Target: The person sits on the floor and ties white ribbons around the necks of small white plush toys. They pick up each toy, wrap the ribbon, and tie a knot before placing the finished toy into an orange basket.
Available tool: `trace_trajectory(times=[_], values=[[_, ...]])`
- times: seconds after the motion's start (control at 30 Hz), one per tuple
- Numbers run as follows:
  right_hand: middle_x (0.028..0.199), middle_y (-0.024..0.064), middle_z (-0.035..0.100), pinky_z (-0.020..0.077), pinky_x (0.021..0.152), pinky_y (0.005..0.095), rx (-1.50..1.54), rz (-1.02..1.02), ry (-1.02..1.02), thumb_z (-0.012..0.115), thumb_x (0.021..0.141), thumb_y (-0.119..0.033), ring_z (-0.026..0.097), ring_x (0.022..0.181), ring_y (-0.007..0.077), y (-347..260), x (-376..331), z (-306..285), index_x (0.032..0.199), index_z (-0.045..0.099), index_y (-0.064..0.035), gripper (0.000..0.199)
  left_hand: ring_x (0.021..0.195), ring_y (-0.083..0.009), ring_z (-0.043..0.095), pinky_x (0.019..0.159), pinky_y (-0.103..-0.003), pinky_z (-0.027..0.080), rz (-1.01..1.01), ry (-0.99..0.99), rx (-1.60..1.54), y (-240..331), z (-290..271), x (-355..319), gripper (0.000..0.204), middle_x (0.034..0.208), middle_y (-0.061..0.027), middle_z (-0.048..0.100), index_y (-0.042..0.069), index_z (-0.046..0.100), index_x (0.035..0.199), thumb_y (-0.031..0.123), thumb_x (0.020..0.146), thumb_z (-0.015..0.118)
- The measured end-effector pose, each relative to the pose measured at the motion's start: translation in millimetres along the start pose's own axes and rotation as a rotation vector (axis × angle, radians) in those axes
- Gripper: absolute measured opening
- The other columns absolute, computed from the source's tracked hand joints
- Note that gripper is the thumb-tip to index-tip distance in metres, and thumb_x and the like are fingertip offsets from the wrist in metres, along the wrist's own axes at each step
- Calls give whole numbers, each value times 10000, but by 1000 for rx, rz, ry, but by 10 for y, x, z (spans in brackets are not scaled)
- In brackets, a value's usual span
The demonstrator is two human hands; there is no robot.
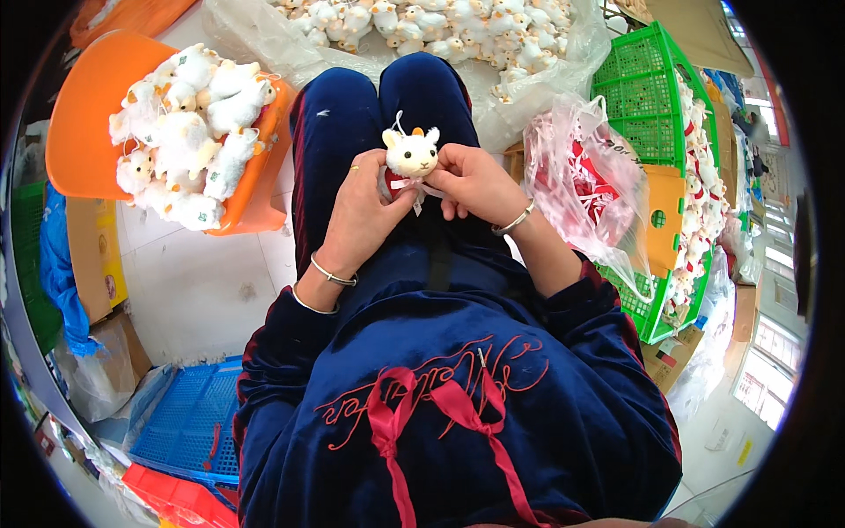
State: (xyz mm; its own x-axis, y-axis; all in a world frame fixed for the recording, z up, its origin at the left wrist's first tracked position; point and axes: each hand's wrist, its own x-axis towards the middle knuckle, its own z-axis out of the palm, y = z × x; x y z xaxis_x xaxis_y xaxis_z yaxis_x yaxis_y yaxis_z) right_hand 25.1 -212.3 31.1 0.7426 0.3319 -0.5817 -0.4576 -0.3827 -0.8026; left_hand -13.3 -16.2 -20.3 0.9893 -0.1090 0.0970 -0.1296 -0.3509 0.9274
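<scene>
Held over the lap, between both hands: a small white plush lamb toy (411,152), head up and face turned toward the camera, ears and a thin loop cord at the top, a bit of red ribbon (400,182) at its neck. Long axis roughly upright in the picture, running from the loop away from the body down toward the ribbon end nearest the chest. Left hand (363,207) curled closed around the lower left side of the toy, fingers wrapped under it and thumb up against the neck. Right hand (473,180) closed too, fingertips pinching at the toy's lower right side by the ribbon and a pale tag or strip hanging there; exactly what is pinched too small to tell. Both hands touching the toy, neither clearly nearer, wrists meeting over the dark blue velvet knees (387,97). To the left, well apart, an orange chair (79,141) heaped with more white plush toys. Ahead past the knees, a clear bag of the same toys (440,26). To the right, near the right forearm, a pink plastic bag (581,176) with red pieces inside, leaning on a green crate (647,97). Open room mainly just above the lap.
</scene>
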Motion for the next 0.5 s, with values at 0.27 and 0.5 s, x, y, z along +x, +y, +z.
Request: trace_trajectory(times=[0.27, 0.5], values=[[874, 88, 702, 543, 504, 242, 198, 124, -134, 673, 967, -187, 720, 644, 152, -61, 7, -8, 1017, 600, 15, 220, 761, -275, 622, 673, -372, 519, -210, -40, 87, 88, -150, -105, 340, 926, -138, 606, -2, 571, 984, 145, 805, 820], [862, 60, 695, 535, 565, 217, 121, 31, -63, 725, 927, -157, 668, 660, 92, 119, -12, 66, 1012, 632, 3, 203, 602, -104, 492, 555, -269, 429, -192, -42, -35, 77, -156, -134, 217, 804, -46, 587, -7, 619, 896, 105, 840, 796]])
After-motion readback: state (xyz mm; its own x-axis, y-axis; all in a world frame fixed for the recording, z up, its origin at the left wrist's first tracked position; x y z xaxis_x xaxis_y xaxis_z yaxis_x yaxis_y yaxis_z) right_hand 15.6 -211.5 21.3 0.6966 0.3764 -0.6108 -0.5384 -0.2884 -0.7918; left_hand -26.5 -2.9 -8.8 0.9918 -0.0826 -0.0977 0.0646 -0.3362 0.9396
